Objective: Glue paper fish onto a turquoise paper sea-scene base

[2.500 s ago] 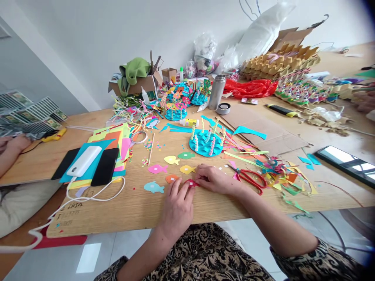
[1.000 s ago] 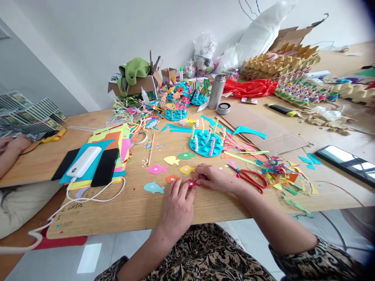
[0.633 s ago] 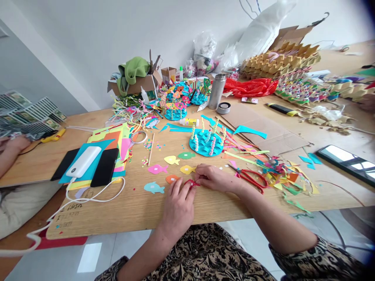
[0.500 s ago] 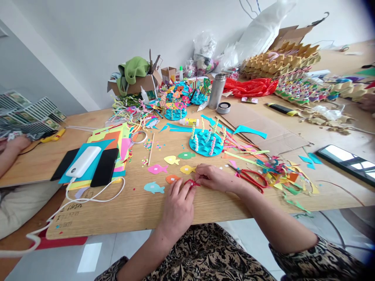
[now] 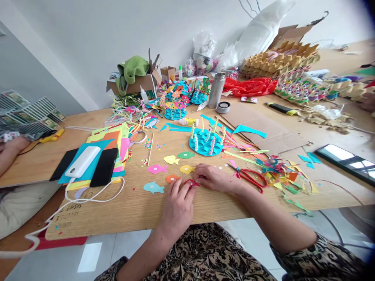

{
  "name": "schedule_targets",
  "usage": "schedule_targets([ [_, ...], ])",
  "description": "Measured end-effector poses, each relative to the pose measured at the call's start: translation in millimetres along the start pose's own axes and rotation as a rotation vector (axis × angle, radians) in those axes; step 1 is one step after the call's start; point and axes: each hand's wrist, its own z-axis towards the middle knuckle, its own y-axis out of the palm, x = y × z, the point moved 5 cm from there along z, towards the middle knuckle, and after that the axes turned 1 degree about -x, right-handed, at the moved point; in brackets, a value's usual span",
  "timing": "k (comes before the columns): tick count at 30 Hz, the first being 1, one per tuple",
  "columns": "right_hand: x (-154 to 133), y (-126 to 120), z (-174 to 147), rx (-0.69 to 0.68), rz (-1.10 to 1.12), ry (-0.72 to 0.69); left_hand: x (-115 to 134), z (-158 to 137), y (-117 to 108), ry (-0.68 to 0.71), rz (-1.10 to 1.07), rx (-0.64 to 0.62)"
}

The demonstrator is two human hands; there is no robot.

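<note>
Between my hands, low over the table, lies a small red paper cutout (image 5: 191, 182), mostly covered by fingers. My left hand (image 5: 179, 201) holds its left side with bent fingertips. At its right end, my right hand (image 5: 213, 178) pinches it with closed fingers. Around them lie fish cut from paper: a yellow fish (image 5: 186, 169), an orange fish (image 5: 170, 178) partly behind my left fingers, a light blue fish (image 5: 153, 187), a pink fish (image 5: 157, 169), a pale yellow fish (image 5: 170, 159) and a green fish (image 5: 186, 155). Most carry a small white square.
Red-handled scissors (image 5: 253, 177) lie right of my right hand, beside paper scraps (image 5: 278, 168). Ahead stands a blue base with twisted stems (image 5: 206, 143). A power bank (image 5: 83, 161) and phone (image 5: 104, 168) rest on paper at left. Another person's hand (image 5: 16, 145) shows far left.
Almost nothing differs. Both hands keep their hold on the red paper cutout, and the view has shifted very slightly.
</note>
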Motion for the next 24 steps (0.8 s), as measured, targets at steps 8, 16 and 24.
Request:
schedule_targets([
  [8,1.8,0.2,-0.7,-0.006,0.021,0.011,-0.4,-0.6,1.3,-0.009,-0.009,-0.012],
  [16,1.8,0.1,0.4,-0.006,0.022,0.000,-0.1,-0.3,0.7,-0.015,-0.020,-0.028],
  [24,-0.6,-1.0,0.1,-0.007,0.013,-0.006,-1.0,0.0,1.6,-0.027,-0.007,-0.059],
])
